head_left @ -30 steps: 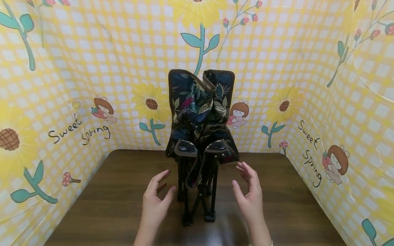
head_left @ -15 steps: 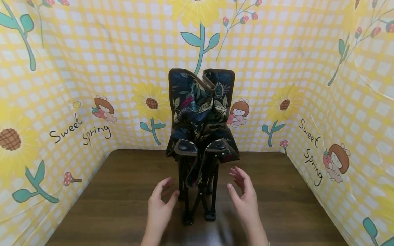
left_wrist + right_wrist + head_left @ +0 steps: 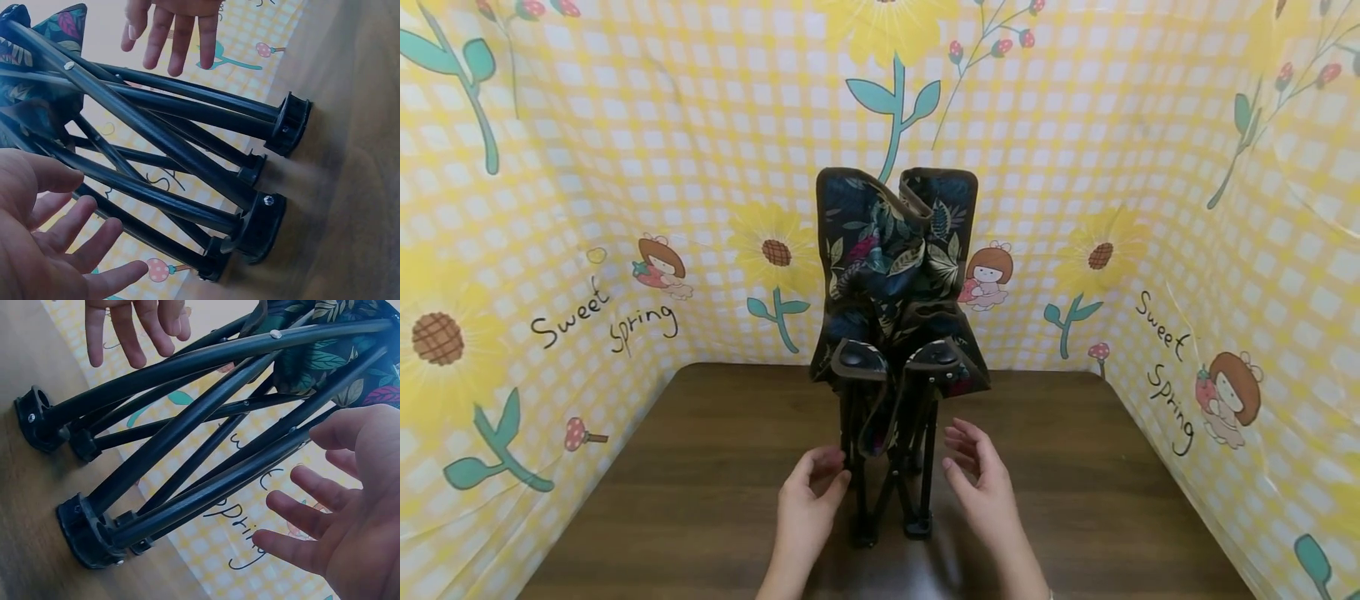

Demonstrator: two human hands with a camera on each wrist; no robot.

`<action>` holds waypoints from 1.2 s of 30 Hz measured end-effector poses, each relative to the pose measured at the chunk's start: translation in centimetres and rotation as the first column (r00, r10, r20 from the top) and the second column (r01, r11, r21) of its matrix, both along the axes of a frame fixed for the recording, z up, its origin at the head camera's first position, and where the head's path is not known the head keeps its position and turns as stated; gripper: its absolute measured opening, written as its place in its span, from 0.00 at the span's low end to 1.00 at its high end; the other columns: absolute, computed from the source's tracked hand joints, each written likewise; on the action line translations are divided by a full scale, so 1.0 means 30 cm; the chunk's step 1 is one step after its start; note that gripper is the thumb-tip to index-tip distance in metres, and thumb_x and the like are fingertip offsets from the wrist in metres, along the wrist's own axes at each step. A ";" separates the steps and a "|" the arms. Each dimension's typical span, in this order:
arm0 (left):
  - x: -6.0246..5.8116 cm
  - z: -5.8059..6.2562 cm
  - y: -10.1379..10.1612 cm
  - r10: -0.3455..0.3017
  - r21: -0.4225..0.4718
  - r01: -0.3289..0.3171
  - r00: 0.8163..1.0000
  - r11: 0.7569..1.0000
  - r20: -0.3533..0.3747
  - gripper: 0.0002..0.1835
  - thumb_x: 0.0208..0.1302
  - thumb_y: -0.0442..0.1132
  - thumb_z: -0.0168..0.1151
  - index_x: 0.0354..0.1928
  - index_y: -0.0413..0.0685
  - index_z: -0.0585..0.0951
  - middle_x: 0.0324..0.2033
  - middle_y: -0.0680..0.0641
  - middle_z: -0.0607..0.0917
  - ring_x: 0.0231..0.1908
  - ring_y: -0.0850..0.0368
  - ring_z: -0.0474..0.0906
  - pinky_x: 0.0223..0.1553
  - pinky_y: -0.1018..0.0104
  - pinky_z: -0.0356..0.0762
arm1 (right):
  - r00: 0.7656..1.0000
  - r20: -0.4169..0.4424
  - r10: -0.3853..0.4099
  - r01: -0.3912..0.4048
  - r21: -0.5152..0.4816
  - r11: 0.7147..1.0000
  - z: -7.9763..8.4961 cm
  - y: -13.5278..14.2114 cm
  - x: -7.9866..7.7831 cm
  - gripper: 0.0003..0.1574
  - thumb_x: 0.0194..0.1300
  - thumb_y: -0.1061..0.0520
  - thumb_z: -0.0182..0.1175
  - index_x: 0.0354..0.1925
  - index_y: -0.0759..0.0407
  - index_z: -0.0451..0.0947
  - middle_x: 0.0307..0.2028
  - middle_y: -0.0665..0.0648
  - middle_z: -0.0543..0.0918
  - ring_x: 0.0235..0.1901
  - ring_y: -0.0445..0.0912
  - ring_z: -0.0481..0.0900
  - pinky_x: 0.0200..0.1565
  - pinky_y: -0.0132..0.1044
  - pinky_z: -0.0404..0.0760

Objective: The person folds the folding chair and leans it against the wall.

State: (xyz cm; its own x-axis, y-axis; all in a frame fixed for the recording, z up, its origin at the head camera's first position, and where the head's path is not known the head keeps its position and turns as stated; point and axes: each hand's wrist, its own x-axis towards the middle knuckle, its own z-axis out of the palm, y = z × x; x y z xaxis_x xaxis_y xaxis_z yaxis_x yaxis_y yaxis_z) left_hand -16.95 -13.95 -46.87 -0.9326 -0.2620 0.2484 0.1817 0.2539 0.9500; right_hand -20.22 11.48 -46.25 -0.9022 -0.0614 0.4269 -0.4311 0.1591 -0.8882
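A small folding camp chair stands upright and mostly folded in the middle of the head view. Its dark cloth has leaf prints, and the seat and back are bunched inward. Black tube legs cross below and end in black plastic feet. My left hand is beside the left legs, fingers relaxed and slightly bent, holding nothing. On the other side my right hand faces the legs with loosely spread fingers. The right hand looks apart from the tubes; whether the left fingertips touch one I cannot tell.
The chair stands on a brown wooden table with rounded far corners. Yellow checked cloth with flowers and cartoon figures hangs behind and along both sides.
Both hands have moved inward, closer to the chair legs from either side, and slightly lower. The chair itself has not moved; the head view has shifted slightly.
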 end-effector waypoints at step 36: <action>-0.031 -0.104 0.021 -0.072 0.017 0.071 0.994 0.997 0.083 0.16 0.63 0.27 0.69 0.53 0.45 0.86 0.46 0.44 0.89 0.44 0.53 0.88 0.44 0.72 0.84 | 0.943 0.323 0.082 -0.072 -0.041 0.997 -0.103 -0.048 -0.018 0.29 0.64 0.73 0.60 0.61 0.57 0.72 0.57 0.63 0.78 0.54 0.58 0.79 0.47 0.39 0.86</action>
